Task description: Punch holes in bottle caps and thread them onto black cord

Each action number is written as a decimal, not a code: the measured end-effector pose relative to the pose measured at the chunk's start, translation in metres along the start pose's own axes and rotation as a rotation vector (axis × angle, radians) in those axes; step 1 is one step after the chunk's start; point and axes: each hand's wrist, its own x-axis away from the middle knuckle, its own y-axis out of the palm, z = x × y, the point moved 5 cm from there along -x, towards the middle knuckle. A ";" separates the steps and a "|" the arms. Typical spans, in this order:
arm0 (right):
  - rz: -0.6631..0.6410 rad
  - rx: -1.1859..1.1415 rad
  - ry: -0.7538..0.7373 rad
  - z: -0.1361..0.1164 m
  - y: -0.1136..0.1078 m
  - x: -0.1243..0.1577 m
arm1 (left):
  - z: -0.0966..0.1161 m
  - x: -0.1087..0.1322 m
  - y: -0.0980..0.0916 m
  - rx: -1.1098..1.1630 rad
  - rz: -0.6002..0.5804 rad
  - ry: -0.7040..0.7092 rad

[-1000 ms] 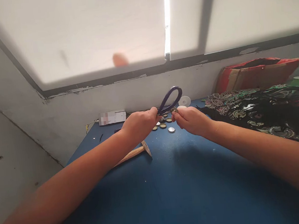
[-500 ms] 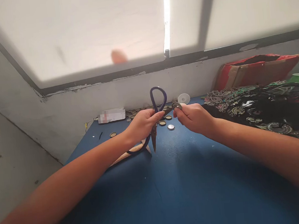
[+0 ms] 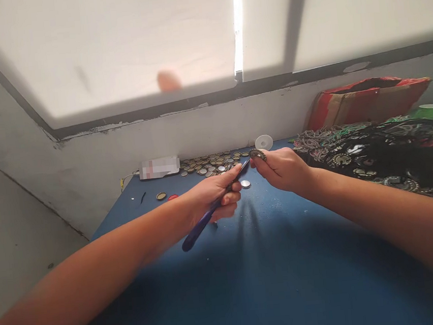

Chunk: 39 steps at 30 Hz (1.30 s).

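Observation:
My left hand is closed around a pair of scissors with dark blue handles. The handles slant down to the left, below my wrist. Their dark blade points up and right, its tip at the rim of a bottle cap. That cap, dark with a crimped edge, is pinched between the thumb and fingers of my right hand. Whether the blade tip presses on the cap, I cannot tell. On the blue table just below lies a silver bottle cap.
Along the wall lies a pile of bottle caps, with a phone-like device to its left and a white disc to its right. A tangle of cords and caps fills the right side, before a red cardboard box.
My left hand has turned the scissors from upright with blades apart to a slant, the blade now pointing at the cap. The wooden-handled tool beneath has dropped from sight. My right hand keeps its pinch.

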 end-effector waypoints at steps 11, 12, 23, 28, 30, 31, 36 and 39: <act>0.077 -0.286 0.310 0.028 -0.032 -0.014 | 0.025 0.019 0.009 -0.570 -0.005 0.157; 0.014 -0.365 0.345 0.029 -0.029 -0.016 | 0.032 0.021 0.001 -0.751 0.084 0.215; -0.625 -1.062 0.412 0.006 0.027 -0.002 | 0.038 0.042 -0.066 -1.650 0.239 -0.090; -0.447 -1.210 0.541 0.020 0.049 0.005 | 0.033 0.037 -0.024 -1.939 0.323 0.095; -0.359 -1.237 0.611 0.032 0.051 0.003 | 0.026 0.030 0.014 -1.941 0.184 0.348; -0.315 -1.245 0.644 0.039 0.050 0.002 | 0.022 0.026 0.032 -1.926 0.110 0.444; -0.119 -1.247 0.741 0.080 0.023 -0.007 | 0.002 -0.015 0.098 -1.910 -0.124 0.754; -0.029 -1.228 0.792 0.106 0.012 -0.004 | 0.000 -0.050 0.116 -1.766 -0.090 0.802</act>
